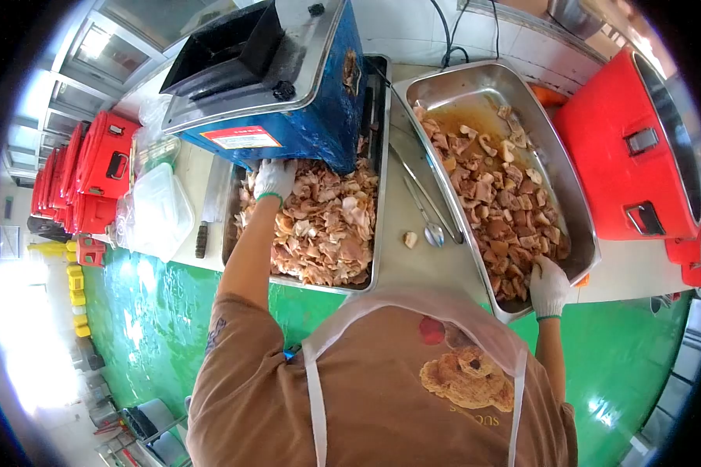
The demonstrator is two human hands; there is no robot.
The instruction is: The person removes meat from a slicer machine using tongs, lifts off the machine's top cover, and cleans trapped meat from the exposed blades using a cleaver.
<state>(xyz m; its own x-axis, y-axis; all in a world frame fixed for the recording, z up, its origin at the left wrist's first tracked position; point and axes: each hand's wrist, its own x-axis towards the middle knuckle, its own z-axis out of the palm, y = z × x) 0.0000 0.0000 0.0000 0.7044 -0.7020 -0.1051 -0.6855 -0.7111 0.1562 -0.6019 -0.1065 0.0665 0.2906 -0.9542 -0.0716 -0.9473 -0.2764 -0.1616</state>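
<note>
My left hand, in a white glove with a green cuff, reaches to the lower edge of the blue machine, over sliced meat in a dark-rimmed tray. Its fingertips are hidden under the machine. My right hand, also gloved, is at the near right corner of a deep steel pan. Its fingers reach over the rim beside the meat chunks; whether they grip anything is hidden. Brownish liquid lies at the far end of the pan.
Between the trays lie a spoon, long metal tongs and a small meat piece. A dark-handled knife and clear plastic containers are at the left. A red box stands right; stacked red boxes stand far left.
</note>
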